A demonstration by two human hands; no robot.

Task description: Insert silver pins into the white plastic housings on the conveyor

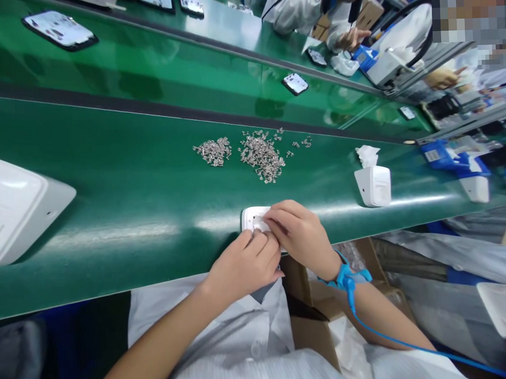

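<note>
A small white plastic housing [249, 216] lies at the front edge of the green bench, partly covered by both hands. My left hand [249, 262] has its fingers curled over the near side of the housing. My right hand [298, 232] reaches in from the right, thumb and fingertips pinched together over the inside of the housing; whatever they pinch is too small to make out. Behind the housing are two piles of small metal parts, a smaller pile [214, 152] and a larger pile [263, 156], with a few loose pieces to the right.
White housings stand at the far left [17, 209] and at the right [379, 186]. Beyond a dark rail, a green belt carries flat white units [294, 83]. Other people's hands [351, 38] show at the upper right. Blue wristband cord [382, 335] trails right. Cardboard boxes [310, 334] sit below.
</note>
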